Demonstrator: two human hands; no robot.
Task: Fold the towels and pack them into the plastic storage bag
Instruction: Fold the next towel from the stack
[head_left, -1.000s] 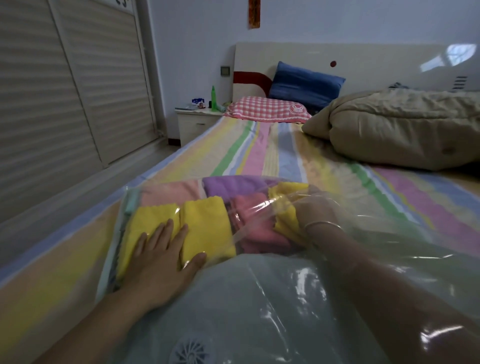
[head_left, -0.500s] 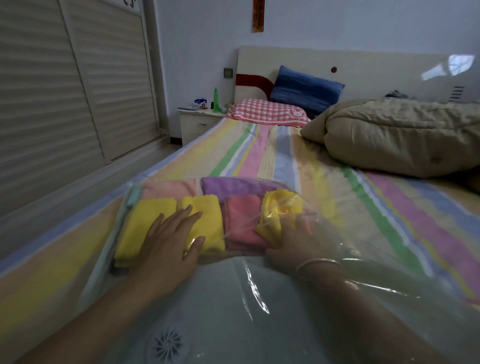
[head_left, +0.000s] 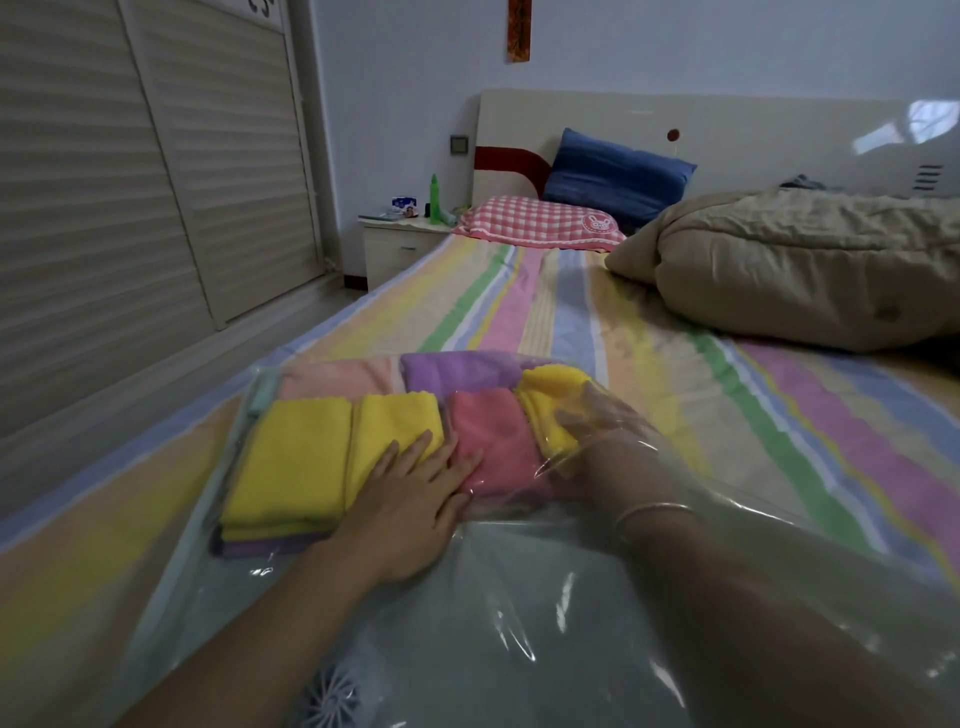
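Two hands at work on a clear plastic storage bag (head_left: 467, 623) lying flat on the striped bed sheet (head_left: 571, 312). Folded towels sit inside the bag at its far end. The front row, left to right, has a yellow towel (head_left: 291, 457), a second yellow towel (head_left: 395, 428), a coral pink towel (head_left: 493, 441) and another yellow towel (head_left: 545, 405) at the right end. Behind them lie a pale pink towel (head_left: 337, 376) and a purple towel (head_left: 457, 369). A purple edge (head_left: 270, 545) shows under the left yellow stack.

Left hand (head_left: 410, 509) lies flat on top of the bag, fingers straight and spread, pressing where the second yellow towel meets the coral one. Right hand (head_left: 592, 421) is inside the bag, seen through the film and resting on the right-end yellow towel; cannot tell whether it grips. It has a thin bracelet (head_left: 654, 512) on the wrist. A round valve (head_left: 327, 696) sits in the bag's near part.

Beige quilt (head_left: 805, 270) is bunched at right, well apart from the bag. Checked pillow (head_left: 540, 223) and blue pillow (head_left: 618, 171) are at the headboard, with a nightstand (head_left: 400, 247) and green bottle (head_left: 434, 200) beside the bed.
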